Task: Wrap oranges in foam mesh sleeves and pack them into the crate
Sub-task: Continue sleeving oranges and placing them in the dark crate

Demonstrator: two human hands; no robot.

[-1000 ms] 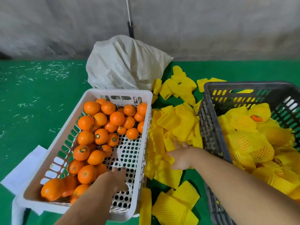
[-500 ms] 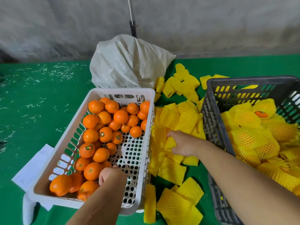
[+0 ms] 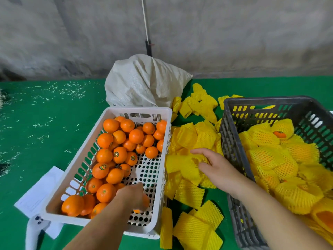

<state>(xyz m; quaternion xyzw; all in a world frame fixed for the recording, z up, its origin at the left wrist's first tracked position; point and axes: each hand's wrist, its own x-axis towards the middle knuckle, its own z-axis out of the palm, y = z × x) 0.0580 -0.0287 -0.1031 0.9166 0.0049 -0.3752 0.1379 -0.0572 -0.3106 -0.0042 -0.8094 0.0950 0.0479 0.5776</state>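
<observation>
Head view: left hand (image 3: 132, 194) fingers curl around a round orange (image 3: 145, 200) in the white plastic basket (image 3: 158, 204); right hand (image 3: 215, 164) fingers pinch a yellow foam mesh sleeve (image 3: 197, 158).

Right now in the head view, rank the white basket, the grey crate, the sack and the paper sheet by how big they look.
1. White basket
2. Grey crate, cut off by the frame, so it may match or exceed the basket
3. Sack
4. Paper sheet, partly hidden

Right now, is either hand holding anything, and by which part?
The left hand curls over a bare orange low in the white plastic basket, gripping from above. The right hand rests on the yellow foam mesh sleeves; a hold cannot be told.
</observation>
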